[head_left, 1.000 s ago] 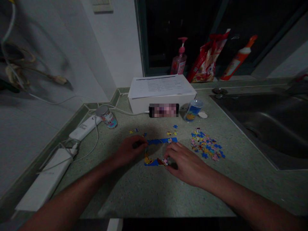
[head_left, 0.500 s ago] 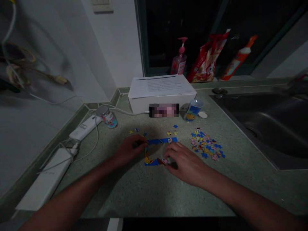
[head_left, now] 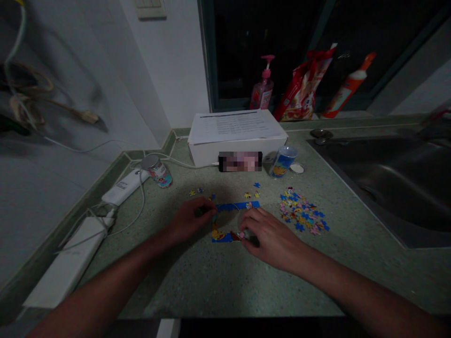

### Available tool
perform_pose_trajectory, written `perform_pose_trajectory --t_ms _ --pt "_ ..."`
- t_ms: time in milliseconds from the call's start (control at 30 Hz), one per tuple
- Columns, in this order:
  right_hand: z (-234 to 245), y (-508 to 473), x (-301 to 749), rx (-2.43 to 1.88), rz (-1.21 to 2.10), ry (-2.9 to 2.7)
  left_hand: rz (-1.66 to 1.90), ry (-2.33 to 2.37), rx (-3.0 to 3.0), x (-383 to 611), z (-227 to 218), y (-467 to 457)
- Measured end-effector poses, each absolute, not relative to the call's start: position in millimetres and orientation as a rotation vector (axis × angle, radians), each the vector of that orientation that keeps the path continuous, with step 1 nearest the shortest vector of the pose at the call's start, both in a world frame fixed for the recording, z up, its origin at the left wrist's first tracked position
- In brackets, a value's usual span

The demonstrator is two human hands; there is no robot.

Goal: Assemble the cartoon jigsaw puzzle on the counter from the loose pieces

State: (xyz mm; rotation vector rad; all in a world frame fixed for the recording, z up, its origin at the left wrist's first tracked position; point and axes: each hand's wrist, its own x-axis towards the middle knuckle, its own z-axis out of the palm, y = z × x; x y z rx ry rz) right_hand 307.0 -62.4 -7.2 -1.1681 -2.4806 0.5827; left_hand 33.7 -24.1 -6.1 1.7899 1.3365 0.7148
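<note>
Head cam shot: a cardboard jigsaw border [head_left: 237, 205], hollow in the middle with a glossy blue edge, is laid flat on a speckled stone counter [head_left: 197, 286]. Its left side is touched by the curled left hand [head_left: 190, 220], while a small piece [head_left: 241, 234] is pinched at the bottom edge by the right hand [head_left: 273, 239]. A heap of loose pieces [head_left: 301, 213] is scattered nearby.

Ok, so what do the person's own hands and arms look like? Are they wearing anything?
Nothing shows on them. The left hand and right hand are bare, with no gloves, and the left forearm and right forearm have no sleeves, watch or band. No ring is visible, though the dim light could hide small details.
</note>
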Motion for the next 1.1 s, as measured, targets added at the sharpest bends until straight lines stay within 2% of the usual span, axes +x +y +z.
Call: perform_pose_trajectory --t_ms 833,1100 --pt "-7.0 -59.6 309.1 -1.123 0.557 -2.494 0.801 1.358 1.81 31.5 -10.3 -21.7" --pt "3.1 -50.3 317.6 -1.066 0.35 -2.218 0.885 1.483 1.74 28.4 -5.2 -17.2"
